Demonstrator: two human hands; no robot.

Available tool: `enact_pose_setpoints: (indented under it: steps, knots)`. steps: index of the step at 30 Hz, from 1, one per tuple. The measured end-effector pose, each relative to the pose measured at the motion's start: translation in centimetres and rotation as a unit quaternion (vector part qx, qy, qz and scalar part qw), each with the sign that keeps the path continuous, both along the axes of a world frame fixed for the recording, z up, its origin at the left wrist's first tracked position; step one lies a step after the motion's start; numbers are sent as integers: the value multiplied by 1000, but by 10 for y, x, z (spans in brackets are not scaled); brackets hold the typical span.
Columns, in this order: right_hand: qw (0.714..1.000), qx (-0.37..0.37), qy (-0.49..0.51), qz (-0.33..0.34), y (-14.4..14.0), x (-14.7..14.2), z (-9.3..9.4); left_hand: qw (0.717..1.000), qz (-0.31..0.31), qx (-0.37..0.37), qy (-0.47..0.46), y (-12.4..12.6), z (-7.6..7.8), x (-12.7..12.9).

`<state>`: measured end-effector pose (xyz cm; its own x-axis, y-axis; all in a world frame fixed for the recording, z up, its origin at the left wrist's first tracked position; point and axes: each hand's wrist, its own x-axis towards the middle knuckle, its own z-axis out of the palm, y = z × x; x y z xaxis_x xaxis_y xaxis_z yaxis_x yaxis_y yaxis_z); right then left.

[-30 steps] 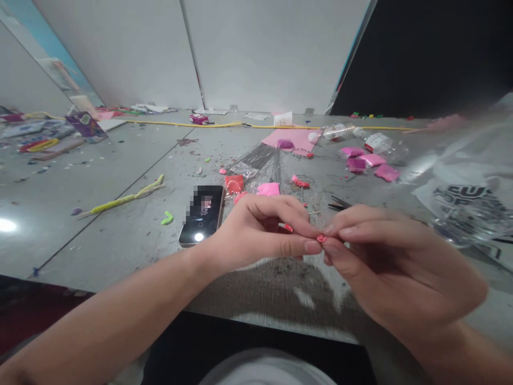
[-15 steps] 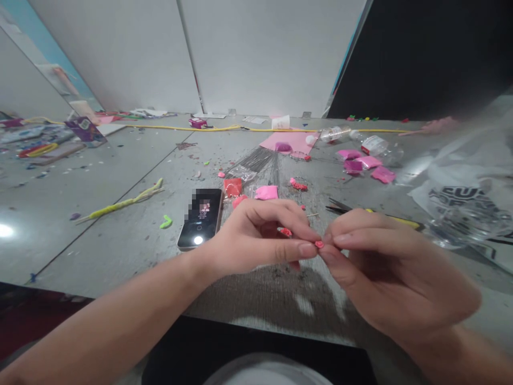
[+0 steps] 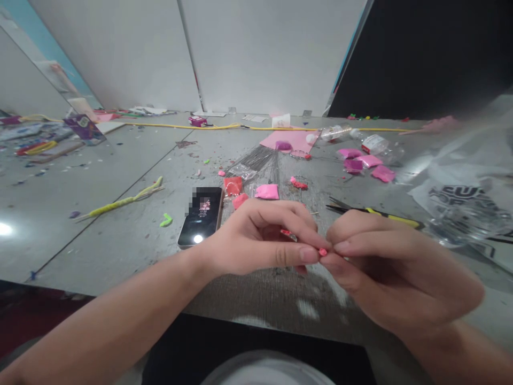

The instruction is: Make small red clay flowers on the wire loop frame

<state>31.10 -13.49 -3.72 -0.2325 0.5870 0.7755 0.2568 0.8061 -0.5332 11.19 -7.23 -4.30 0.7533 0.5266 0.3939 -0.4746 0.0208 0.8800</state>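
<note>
Pinched between the fingertips of the left hand point(image 3: 240, 240) and right hand point(image 3: 425, 267), the small red piece point(image 3: 323, 252) could flatten under too hard a squeeze, or drop to the table point(image 3: 248, 294) below if both loosen; just beyond the right knuckles, a careless swing could nudge the yellow-handled tool point(image 3: 395, 217).

L hand point(image 3: 264, 235): bare, thumbnail short, unpainted | L f'arm point(image 3: 120, 315): bare to frame edge | R hand point(image 3: 396, 262): bare, wrist too | lap point(image 3: 176, 347): blk clothing, det. unclear | btm ctr: pale gry-wht rounded shape point(image 3: 268, 371), poss. top, can't confirm
</note>
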Motion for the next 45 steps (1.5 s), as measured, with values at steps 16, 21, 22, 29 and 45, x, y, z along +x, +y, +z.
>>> enact_pose_setpoints:
  steps: [16, 21, 22, 29, 45]
  knots:
    - [999, -31, -21, -34, 3, 3, -6, 997, 16, 70, 2, 9, -2, -2]
    - [998, 1, -33, -49, 2, 1, -3, 998, 12, 58, 10, 10, -4, -2]
    - [998, 5, -39, -51, 2, 1, -3, 998, 11, 60, 9, 11, -4, -2]
    - [995, 39, -4, -94, 12, 4, -13, 961, 26, 255, 106, 34, 6, -13]
    - [982, -17, -65, -178, 39, 9, -24, 747, 34, 478, 460, 76, -19, -28]
